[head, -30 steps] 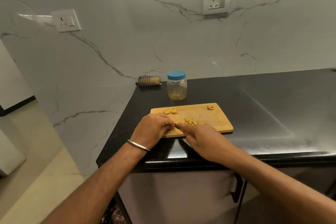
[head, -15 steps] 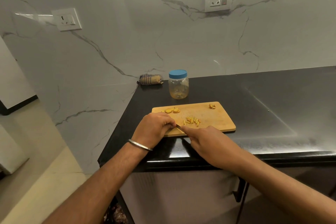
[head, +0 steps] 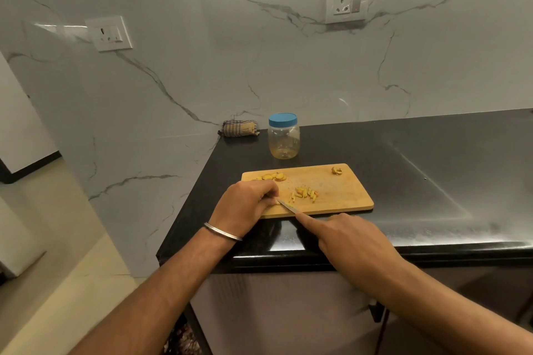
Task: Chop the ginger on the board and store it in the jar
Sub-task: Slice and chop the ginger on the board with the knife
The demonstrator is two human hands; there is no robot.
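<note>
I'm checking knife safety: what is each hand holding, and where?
The right hand grips a knife by its hidden handle, forefinger along the blade's back. The left hand curls over something at the blade, presumably ginger; it is hidden.

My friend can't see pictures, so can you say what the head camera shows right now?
Two hands chop ginger on a wooden cutting board at the edge of a black counter: the left hand holds a piece down while the right hand grips a knife. Cut strips and round slices lie on the board, and a blue-lidded jar stands closed behind it.
</note>
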